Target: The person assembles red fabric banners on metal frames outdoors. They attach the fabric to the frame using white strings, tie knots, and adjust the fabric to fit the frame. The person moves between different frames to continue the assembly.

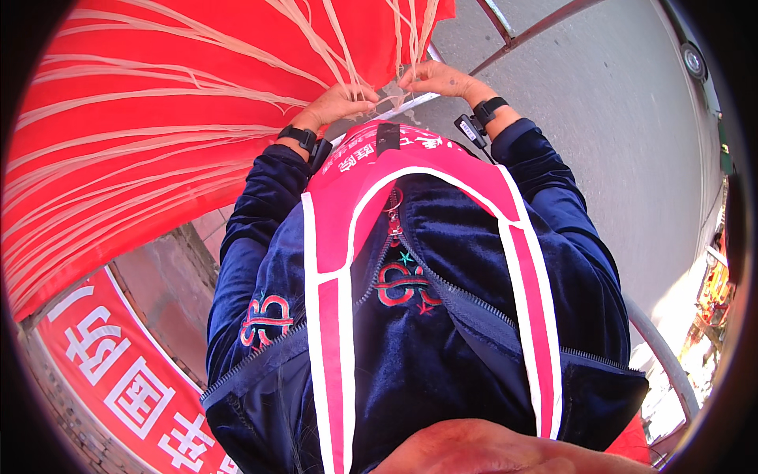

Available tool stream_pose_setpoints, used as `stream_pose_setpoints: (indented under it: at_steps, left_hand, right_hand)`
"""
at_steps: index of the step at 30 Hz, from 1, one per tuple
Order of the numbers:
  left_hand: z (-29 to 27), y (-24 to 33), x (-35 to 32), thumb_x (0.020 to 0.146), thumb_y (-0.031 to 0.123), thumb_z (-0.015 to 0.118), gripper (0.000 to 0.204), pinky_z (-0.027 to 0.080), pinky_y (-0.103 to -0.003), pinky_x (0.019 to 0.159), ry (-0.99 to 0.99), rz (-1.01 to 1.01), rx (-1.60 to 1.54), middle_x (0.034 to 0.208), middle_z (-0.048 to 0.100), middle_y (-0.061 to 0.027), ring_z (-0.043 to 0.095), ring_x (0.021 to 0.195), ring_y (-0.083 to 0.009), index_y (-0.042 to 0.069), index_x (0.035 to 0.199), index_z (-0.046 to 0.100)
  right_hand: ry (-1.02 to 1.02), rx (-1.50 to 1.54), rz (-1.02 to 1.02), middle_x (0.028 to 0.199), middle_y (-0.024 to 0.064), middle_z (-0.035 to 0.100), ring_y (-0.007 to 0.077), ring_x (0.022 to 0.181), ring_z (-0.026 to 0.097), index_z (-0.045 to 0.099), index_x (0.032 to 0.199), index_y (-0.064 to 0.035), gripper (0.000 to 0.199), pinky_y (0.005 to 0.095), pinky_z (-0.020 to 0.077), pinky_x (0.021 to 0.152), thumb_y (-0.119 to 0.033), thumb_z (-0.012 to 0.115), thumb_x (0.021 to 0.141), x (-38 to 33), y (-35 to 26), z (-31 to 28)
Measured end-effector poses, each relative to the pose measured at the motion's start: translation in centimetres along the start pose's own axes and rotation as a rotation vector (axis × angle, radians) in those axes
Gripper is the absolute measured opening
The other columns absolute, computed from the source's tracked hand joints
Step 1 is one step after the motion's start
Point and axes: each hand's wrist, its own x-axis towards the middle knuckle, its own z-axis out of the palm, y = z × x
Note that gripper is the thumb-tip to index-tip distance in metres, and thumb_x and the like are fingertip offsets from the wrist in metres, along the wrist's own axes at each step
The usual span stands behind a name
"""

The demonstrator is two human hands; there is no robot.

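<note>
Apparently mid-tying, pale cords (371, 75) of the red canopy (158, 103) are pinched between the left hand (343, 101) and the right hand (434, 79), just above a metal bar (410, 100); steady tension is judged needed next.

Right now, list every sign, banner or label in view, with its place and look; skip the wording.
Red banner: lower left, hung flat, long rectangle, large white characters.
Red canopy: upper left, cream cords across it, both hands at its edge.
Vest print: white characters on the red collar area.
</note>
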Motion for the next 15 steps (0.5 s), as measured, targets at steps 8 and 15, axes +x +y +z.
stream_pose_setpoints:
  at_steps: [8, 15]
  left_hand:
    - [-3.6, 0.4, 0.2, 0.098, 0.028, 0.058, 0.030, 0.052, -0.024, 0.071, 0.091, 0.085, 0.096, 0.092, 0.069, -0.0038, 0.062, 0.079, -0.0096, 0.001, 0.108, 0.068]
    - [-6.6, 1.8, -1.8, 0.103, 0.034, 0.048, 0.039, 0.053, -0.026, 0.077, 0.300, 0.059, 0.034, 0.091, 0.070, -0.0051, 0.065, 0.078, -0.0119, 0.000, 0.111, 0.066]
  right_hand:
    - [0.265, 0.191, 0.317, 0.104, 0.0016, 0.067, 0.0125, 0.095, 0.064, 0.068, 0.108, -0.0076, 0.029, 0.0282, 0.0512, 0.086, -0.032, 0.054, 0.098, 1.5, 3.7, -1.0]
    - [0.402, 0.682, 0.085, 0.114, 0.0102, 0.067, 0.0192, 0.096, 0.068, 0.061, 0.115, -0.0041, 0.028, 0.0327, 0.0552, 0.087, -0.025, 0.050, 0.099, -0.4, 2.0, -3.5]
